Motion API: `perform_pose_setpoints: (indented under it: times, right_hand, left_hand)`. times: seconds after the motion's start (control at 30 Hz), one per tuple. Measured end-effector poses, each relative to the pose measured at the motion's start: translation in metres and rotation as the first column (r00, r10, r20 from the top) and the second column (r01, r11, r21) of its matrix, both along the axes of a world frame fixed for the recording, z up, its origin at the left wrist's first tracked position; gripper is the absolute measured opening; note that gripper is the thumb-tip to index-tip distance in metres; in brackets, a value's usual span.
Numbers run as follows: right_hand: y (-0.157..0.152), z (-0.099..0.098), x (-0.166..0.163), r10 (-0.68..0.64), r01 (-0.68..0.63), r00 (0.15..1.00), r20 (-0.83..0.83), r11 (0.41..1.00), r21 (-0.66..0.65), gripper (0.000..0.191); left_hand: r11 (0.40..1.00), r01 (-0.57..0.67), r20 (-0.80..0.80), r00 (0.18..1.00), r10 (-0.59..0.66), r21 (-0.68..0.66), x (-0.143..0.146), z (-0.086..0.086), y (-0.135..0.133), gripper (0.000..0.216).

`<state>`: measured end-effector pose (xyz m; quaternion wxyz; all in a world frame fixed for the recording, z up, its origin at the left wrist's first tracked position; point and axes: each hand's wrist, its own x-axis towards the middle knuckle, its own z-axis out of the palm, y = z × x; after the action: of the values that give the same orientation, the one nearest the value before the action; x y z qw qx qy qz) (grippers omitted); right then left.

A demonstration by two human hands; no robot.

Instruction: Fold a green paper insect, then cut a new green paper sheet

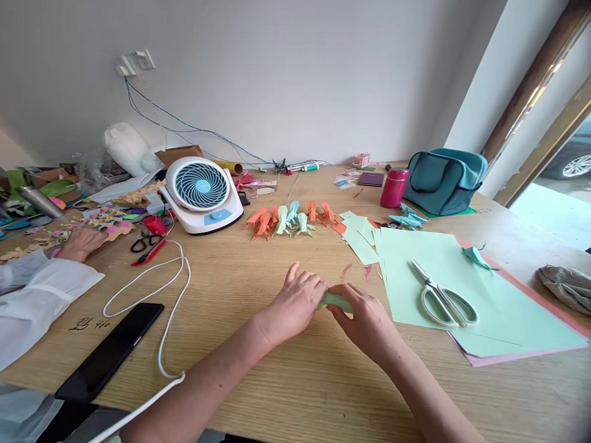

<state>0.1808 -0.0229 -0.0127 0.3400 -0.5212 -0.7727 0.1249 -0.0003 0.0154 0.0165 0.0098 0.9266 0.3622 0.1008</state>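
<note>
From where I stand, the folded paper (338, 302) is up between the two hands, just over the bare table (290, 376) near the person's edge of it. The right hand (367, 318) has it pinched, thumb below and fingers curled over the top. The left hand (297, 302) bends in at the other end with one finger lifted; whether its fingertips press the paper or only steady it, I can't tell, since the knuckles hide them. The strip looks thin, so I'd say too hard a pinch, or the hands pulling unevenly, could set a crease crooked or tear it. The white cable (168, 333) worries me more: it runs right along the left forearm, touching or nearly so, and a backward pull of that elbow could catch it and jerk its far end up by the fan (202, 192). That fan stands beside the little row of paper figures (290, 218), light things which a gust could scatter. On the right, the scissors (441, 297) lie loose on the green sheets (515, 319), handles toward the person; a careless swing of the right arm might knock them and score the top sheet, or drag the stack askew.
</note>
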Motion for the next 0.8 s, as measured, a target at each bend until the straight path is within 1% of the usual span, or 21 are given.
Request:
perform_pose_setpoints:
  times: [0.07,0.13,0.27,0.33,0.43,0.6,0.7,0.8]
  right_hand:
    - [0.0,0.0,-0.001,0.005,-0.005,1.0,-0.013,1.0,-0.007,0.019]
    - [0.0,0.0,-0.001,0.01,-0.01,1.0,-0.025,1.0,0.0,0.02]
    - [0.0,0.001,-0.001,0.015,-0.013,0.999,-0.035,0.998,0.053,0.017]
    - [0.0,0.002,-0.001,0.009,-0.006,0.999,-0.032,0.996,0.093,0.015]
    - [-0.001,0.003,-0.001,-0.005,0.009,0.999,-0.038,0.994,0.108,0.014]
    - [-0.002,0.002,-0.001,0.022,-0.022,0.994,-0.105,1.0,-0.005,0.016]
    - [-0.003,0.002,-0.001,0.03,-0.032,0.993,-0.112,0.999,-0.01,0.017]
    - [-0.003,0.003,0.0,0.026,-0.027,0.996,-0.082,0.999,-0.019,0.016]
  left_hand:
    - [0.998,-0.03,-0.056,0.998,0.034,0.063,0.003,-0.006,-0.002,0.034]
    - [0.993,-0.031,-0.078,0.996,0.04,0.115,0.003,-0.011,-0.002,0.04]
    - [0.976,0.01,-0.071,0.997,0.006,0.218,-0.001,-0.022,0.003,0.052]
    - [0.971,0.03,-0.045,0.999,-0.02,0.236,-0.003,-0.026,0.005,0.055]
    - [0.984,0.017,0.025,0.999,-0.022,0.179,-0.003,-0.029,0.005,0.061]
    - [0.998,0.056,0.117,0.992,-0.057,0.01,-0.002,-0.022,-0.001,0.076]
    - [0.995,0.08,0.162,0.984,-0.069,-0.062,-0.004,-0.018,-0.002,0.077]
    - [0.99,0.081,0.194,0.979,-0.058,-0.112,-0.006,-0.017,-0.003,0.077]
